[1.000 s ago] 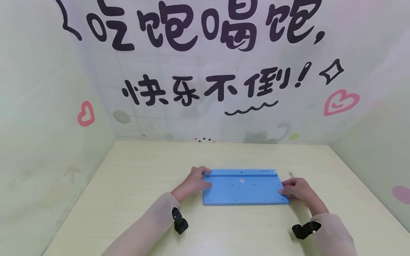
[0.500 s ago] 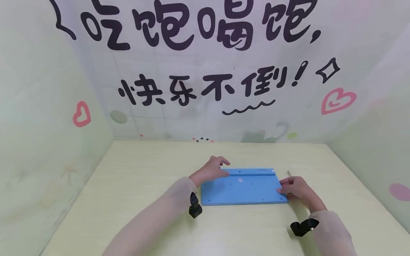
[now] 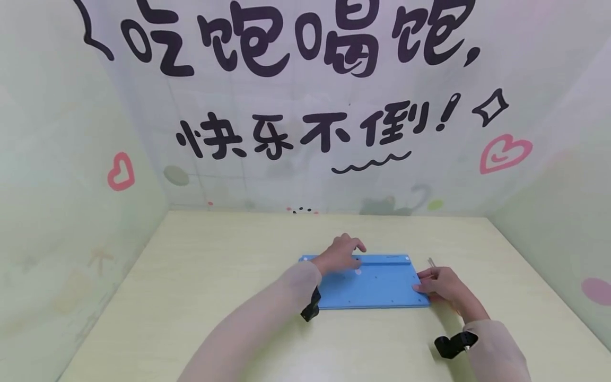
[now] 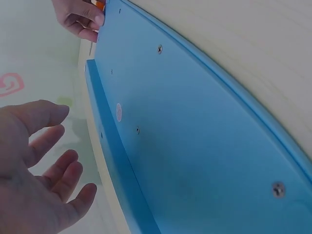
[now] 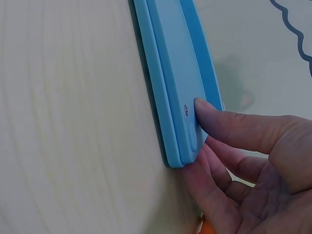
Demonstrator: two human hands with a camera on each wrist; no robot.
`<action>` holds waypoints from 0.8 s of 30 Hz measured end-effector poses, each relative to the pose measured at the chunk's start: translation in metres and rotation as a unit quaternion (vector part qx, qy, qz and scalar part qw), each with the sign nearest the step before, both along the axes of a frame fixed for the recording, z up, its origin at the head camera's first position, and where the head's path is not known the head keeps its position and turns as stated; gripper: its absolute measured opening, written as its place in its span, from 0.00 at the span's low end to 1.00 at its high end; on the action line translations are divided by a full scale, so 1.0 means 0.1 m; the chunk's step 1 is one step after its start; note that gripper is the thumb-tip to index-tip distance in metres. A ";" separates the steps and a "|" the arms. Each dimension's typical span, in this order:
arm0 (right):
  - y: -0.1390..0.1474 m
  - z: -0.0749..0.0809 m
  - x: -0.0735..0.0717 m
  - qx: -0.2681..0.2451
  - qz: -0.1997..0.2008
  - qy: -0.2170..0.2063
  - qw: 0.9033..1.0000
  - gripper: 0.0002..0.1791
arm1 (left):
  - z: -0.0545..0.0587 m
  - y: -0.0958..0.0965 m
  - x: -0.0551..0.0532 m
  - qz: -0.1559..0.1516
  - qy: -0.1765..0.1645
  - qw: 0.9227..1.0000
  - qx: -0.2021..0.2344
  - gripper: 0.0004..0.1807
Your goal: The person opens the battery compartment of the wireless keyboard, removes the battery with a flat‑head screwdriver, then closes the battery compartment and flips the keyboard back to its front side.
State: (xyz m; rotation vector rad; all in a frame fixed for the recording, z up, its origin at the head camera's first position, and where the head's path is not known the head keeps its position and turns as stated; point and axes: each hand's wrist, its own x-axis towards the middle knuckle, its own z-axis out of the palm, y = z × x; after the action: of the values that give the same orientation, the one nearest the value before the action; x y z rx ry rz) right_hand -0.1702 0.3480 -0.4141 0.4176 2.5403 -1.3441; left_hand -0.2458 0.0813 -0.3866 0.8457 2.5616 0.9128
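Observation:
A flat blue keyboard [image 3: 382,289] lies underside up, its screws and a raised bar along the far edge showing. My right hand [image 3: 445,284] pinches its right end, thumb on top and fingers beneath, as the right wrist view also shows. Over the left half of the keyboard hovers my left hand [image 3: 340,255], fingers loosely spread and holding nothing. A thin metal rod [image 3: 431,262] sticks out beyond the right hand. Something orange [image 5: 207,227] peeks out below that hand in the right wrist view; most of it is hidden.
The pale wooden table [image 3: 215,254] runs back to a printed wall [image 3: 286,180] with dark lettering. Side walls close it in at left and right. Each wrist carries a small black camera [image 3: 455,345].
My left hand has let go of the keyboard's left end and moved rightward over it, toward its middle. The right hand keeps its hold, and the keyboard stays about in place.

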 end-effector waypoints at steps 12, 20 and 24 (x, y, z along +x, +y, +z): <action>0.04 -0.02 0.00 -0.003 -0.003 -0.003 1.000 0.31 | -0.08 0.39 0.07 -0.028 0.062 0.995 -0.069 0.19; 0.04 -0.02 0.01 0.000 -0.002 -0.005 1.000 0.30 | -0.16 0.61 0.11 0.012 0.069 0.995 -0.071 0.21; 0.02 -0.02 0.01 0.000 -0.004 -0.005 1.000 0.30 | -0.19 0.68 0.10 0.033 0.070 0.995 -0.065 0.19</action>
State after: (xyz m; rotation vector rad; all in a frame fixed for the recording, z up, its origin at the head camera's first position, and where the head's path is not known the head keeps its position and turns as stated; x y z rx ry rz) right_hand -0.1694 0.3499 -0.4160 0.4338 2.5324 -1.3420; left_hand -0.2361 0.1489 -0.4052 0.8201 2.7497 0.7181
